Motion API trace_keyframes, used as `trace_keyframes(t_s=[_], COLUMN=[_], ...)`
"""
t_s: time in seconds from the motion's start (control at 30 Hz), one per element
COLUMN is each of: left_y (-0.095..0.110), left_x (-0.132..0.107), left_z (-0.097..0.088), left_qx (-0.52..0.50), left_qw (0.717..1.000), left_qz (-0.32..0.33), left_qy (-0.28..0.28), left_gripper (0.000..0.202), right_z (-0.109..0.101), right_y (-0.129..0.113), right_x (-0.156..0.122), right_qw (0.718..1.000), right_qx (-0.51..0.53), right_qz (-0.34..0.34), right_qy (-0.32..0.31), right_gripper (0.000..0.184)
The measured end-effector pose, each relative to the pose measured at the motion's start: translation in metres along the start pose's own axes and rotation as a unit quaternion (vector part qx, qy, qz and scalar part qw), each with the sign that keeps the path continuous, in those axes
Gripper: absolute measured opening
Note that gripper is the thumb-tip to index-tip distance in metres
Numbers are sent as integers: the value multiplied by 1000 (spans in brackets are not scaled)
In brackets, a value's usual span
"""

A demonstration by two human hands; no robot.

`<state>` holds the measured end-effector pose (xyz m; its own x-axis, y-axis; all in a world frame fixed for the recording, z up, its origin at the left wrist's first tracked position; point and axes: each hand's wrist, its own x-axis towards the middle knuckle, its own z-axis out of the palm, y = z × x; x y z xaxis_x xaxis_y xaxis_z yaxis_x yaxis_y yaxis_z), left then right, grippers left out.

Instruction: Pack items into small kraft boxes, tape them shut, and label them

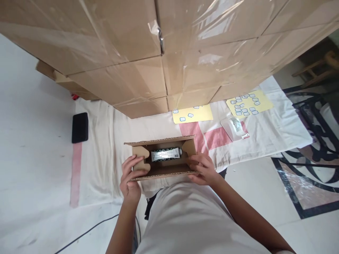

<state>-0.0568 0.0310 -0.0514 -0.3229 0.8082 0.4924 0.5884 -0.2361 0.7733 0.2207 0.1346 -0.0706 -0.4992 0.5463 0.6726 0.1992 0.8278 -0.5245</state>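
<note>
A small cardboard box [169, 171] with its top open sits low in front of me, close to my body. Inside it lies a silver-and-dark squeeze tube [166, 154] with its cap end to the right. My left hand [131, 176] grips the box's left end, its fingers over the end flap [140, 158]. At the right end my right hand [202, 169] holds the wall and flap, some fingertips reaching inside. Neither hand touches the tube.
Large taped cardboard boxes [119, 81] are stacked at the back of the cloth-covered table [103, 158]. Yellow sticker sheets [192, 114] and a clear tape dispenser [234, 128] lie to the right. A black phone-like object [79, 127] rests at the left. A cable [87, 231] runs across the lower left.
</note>
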Motion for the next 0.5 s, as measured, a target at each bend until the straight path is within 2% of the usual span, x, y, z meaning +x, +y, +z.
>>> trace_keyframes(t_s=[0.07, 0.17, 0.3, 0.4, 0.5], left_y=[2, 6, 9, 11, 12], left_x=[0, 0, -2, -4, -6], left_z=[2, 4, 9, 14, 19], left_qx=[0, -3, -10, -10, -11], left_qw=[1000, 1000, 998, 997, 995], left_qz=[2, 3, 12, 13, 13], left_qy=[-5, -26, -57, -75, -96], left_gripper=[65, 61, 50, 54, 59], right_z=[-2, -8, -18, -27, -35], right_y=[0, -1, -9, -12, -8], right_x=[0, -4, -19, -26, -23], right_qw=[1000, 1000, 998, 996, 998], right_qx=[2, 18, 1, -8, 17], right_qz=[0, 6, 46, 71, 44], right_qy=[1, 4, 44, 56, 47], right_gripper=[34, 29, 20, 15, 18])
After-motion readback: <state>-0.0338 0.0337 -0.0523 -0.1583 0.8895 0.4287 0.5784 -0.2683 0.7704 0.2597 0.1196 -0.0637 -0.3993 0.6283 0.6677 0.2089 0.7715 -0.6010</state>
